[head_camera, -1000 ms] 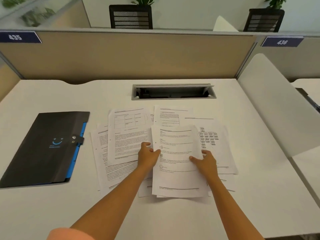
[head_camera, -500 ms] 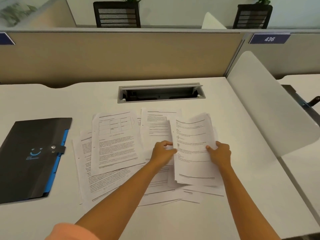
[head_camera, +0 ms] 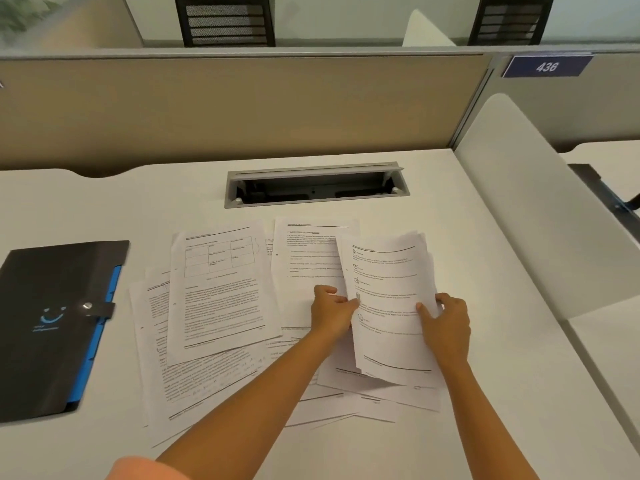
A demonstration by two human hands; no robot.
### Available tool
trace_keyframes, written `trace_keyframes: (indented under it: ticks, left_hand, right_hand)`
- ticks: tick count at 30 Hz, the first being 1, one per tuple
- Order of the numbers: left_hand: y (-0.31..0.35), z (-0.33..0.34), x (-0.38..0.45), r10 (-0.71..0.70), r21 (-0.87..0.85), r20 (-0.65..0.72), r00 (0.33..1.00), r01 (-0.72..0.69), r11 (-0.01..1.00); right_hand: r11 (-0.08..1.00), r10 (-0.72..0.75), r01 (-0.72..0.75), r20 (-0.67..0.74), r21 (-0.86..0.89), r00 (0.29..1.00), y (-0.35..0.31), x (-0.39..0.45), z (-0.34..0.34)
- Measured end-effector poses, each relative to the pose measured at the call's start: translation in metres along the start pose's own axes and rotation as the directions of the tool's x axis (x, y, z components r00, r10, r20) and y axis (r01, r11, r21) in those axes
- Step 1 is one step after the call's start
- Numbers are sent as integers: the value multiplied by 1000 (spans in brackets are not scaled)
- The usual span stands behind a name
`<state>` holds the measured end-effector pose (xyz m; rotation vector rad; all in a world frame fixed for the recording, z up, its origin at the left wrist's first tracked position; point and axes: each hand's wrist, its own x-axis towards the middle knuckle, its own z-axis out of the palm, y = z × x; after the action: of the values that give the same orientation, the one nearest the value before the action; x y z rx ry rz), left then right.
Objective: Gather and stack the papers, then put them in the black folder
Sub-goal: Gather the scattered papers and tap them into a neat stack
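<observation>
Left hand (head_camera: 331, 311) and right hand (head_camera: 446, 318) both pinched on sheaf (head_camera: 388, 299) edges, lifted over loose papers (head_camera: 214, 292); folder (head_camera: 52, 320) shut, apart at left.

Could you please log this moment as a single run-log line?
phase: gathering | left hand and right hand: holding small paper stack | loose papers: spread on desk | black folder: closed

papers' (head_camera: 221, 292) print blurred, folder (head_camera: 52, 323) edge-cropped
</observation>
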<state>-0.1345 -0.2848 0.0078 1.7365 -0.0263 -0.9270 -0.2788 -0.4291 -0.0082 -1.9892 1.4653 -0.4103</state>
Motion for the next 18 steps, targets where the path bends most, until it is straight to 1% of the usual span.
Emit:
trace_keyframes:
  ticks: [2, 4, 5, 7, 9, 12, 14, 16, 18]
  left_hand:
    - [0, 1, 1, 32, 84, 88, 996, -39, 996]
    - [1, 0, 1, 94, 158, 117, 989, -112, 981]
    - [2, -3, 1, 116, 159, 115, 987, -134, 978]
    - [7, -12, 2, 141, 109, 116, 983, -154, 982]
    - [13, -27, 4, 153, 62, 110, 982, -160, 985]
    - [21, -60, 7, 162, 46, 115, 980, -168, 985]
    - [27, -84, 9, 175, 39, 111, 978, -180, 983]
    - [31, -109, 9, 182, 17, 68, 981, -184, 983]
    - [30, -132, 9, 177, -5, 1, 984, -177, 984]
  right_hand:
    - [999, -28, 29, -21, 23, 999, 2, -2, 3]
    - [999, -37, 37, -72, 6, 997, 2, -5, 5]
    - [1000, -29, 29, -103, 4, 994, 1, -5, 6]
    - [999, -10, 16, -145, 39, 989, -1, -7, 7]
    - [993, -24, 39, -138, 109, 990, -4, -8, 9]
    - [948, -76, 79, -22, 310, 997, -18, -13, 20]
    - [911, -100, 59, 79, 408, 992, -33, -19, 30]
    - [897, -120, 21, 199, 441, 973, -49, -29, 46]
    - [901, -138, -5, 299, 434, 944, -64, -41, 66]
